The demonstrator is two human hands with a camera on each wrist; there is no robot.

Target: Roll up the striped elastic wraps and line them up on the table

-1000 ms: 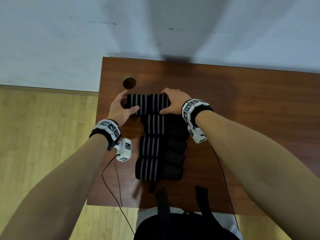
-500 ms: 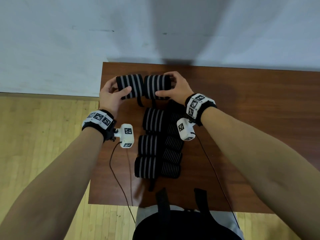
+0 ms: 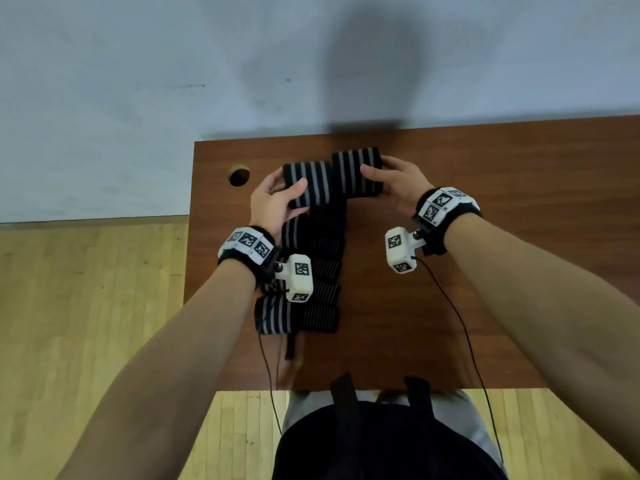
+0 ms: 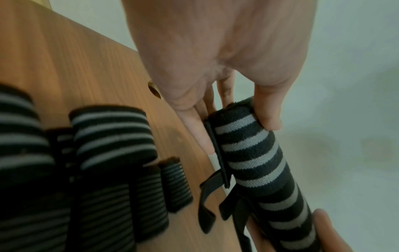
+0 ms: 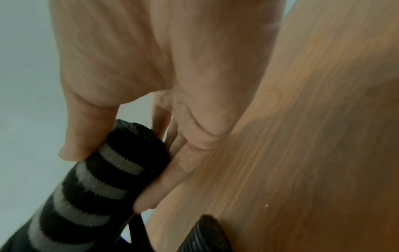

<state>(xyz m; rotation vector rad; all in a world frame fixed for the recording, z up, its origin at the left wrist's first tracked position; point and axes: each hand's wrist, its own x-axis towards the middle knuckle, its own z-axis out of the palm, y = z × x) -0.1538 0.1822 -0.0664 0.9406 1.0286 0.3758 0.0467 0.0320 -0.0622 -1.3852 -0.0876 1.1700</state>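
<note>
Since a moment ago both rolls have come up off the counter [image 3: 450,209], the left hand [image 3: 273,202] gripping the left roll [image 3: 310,183] and the right hand [image 3: 398,181] the right roll [image 3: 358,174], raised beyond the row [image 3: 311,289], so placing remains.

Two rolled wraps [image 3: 332,180] are held side by side above the far part of the table [image 3: 450,306], left hand [image 3: 273,202] at one end, right hand [image 3: 398,183] at the other. Nearer the person, more rolled wraps [image 3: 301,299] lie in a column on the table, with a round hole [image 3: 239,175] to the left of the held pair.
</note>
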